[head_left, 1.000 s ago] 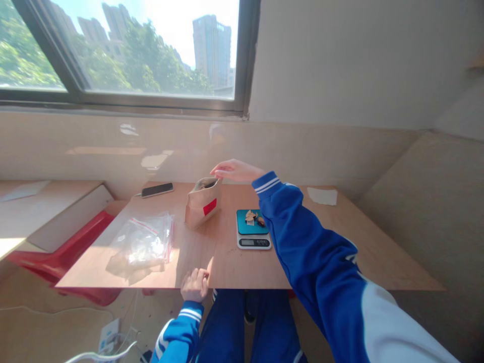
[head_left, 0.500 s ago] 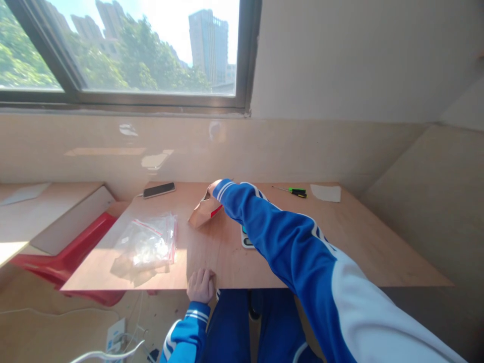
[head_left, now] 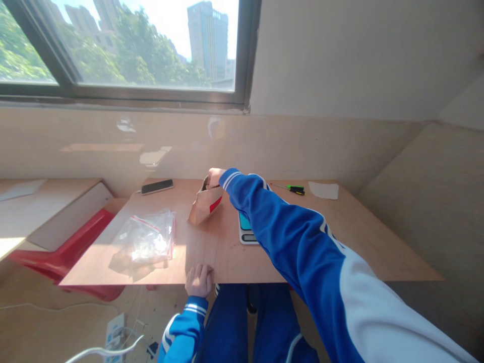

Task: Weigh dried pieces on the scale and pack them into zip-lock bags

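My right hand [head_left: 215,177] is at the mouth of a brown paper bag [head_left: 204,205] with a red patch, its fingers closed on the top and partly hidden in the opening. The bag leans, its lower end on the wooden table. Under my right forearm shows part of a white kitchen scale [head_left: 247,237] with a blue-green top; the sleeve hides the rest. My left hand [head_left: 199,280] rests on the front table edge, fingers curled in and holding nothing that I can see.
Clear zip bags [head_left: 151,237] lie in a stack on the left of the table [head_left: 302,267]. Behind them is a phone [head_left: 157,186] on a cable. Green-and-black screwdrivers [head_left: 297,189] and a white paper piece [head_left: 323,190] lie at the back right. A red chair [head_left: 75,247] stands left.
My right hand has risen slightly, and the paper bag's mouth has come up with it, so the bag stands more upright. More of the scale shows. My left hand stays put.
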`<state>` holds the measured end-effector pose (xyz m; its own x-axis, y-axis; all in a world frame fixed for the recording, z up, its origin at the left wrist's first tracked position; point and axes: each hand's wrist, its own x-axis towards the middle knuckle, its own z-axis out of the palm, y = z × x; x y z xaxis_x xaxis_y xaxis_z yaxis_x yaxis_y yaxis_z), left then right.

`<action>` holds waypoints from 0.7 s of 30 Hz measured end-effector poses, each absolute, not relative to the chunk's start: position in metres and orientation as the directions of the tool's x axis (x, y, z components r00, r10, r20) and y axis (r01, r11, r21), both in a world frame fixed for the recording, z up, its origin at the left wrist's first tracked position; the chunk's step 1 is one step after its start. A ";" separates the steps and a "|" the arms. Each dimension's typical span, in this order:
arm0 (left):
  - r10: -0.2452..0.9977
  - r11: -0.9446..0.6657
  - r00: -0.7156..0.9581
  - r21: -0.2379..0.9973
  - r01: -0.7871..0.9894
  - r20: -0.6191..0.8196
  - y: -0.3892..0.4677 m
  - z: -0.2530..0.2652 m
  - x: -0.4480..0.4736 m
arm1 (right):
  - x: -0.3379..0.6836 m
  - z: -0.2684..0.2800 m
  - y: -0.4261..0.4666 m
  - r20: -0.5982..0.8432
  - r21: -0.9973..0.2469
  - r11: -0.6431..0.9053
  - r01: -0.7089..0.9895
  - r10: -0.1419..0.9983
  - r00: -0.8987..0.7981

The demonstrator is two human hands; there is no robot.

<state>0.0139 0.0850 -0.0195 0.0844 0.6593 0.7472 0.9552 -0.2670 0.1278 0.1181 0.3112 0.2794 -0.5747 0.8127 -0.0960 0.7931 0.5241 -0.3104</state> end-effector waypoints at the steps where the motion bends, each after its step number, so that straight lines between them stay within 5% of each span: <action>1: 0.659 -0.264 0.081 0.129 0.956 0.748 0.085 -0.018 0.014 | 0.119 0.283 0.311 -0.106 -0.325 0.521 0.790 0.810 -0.577; 7: 0.680 -0.225 0.047 0.148 0.963 0.731 0.084 -0.017 0.017 | 0.142 0.302 0.321 0.027 -0.478 0.560 0.677 0.779 -0.626; 14: 0.708 -0.141 -0.013 0.160 0.977 0.706 0.079 -0.018 0.021 | 0.213 0.291 0.318 0.202 -0.864 0.394 0.314 0.841 -0.502; 17: 0.704 -0.144 -0.012 0.160 0.977 0.710 0.078 -0.017 0.022 | 0.252 0.258 0.302 0.146 -0.935 0.272 0.227 0.879 -0.454; 21: 0.701 -0.147 -0.014 0.163 0.976 0.713 0.078 -0.016 0.023 | 0.283 0.189 0.280 0.023 -0.938 0.155 0.311 0.921 -0.388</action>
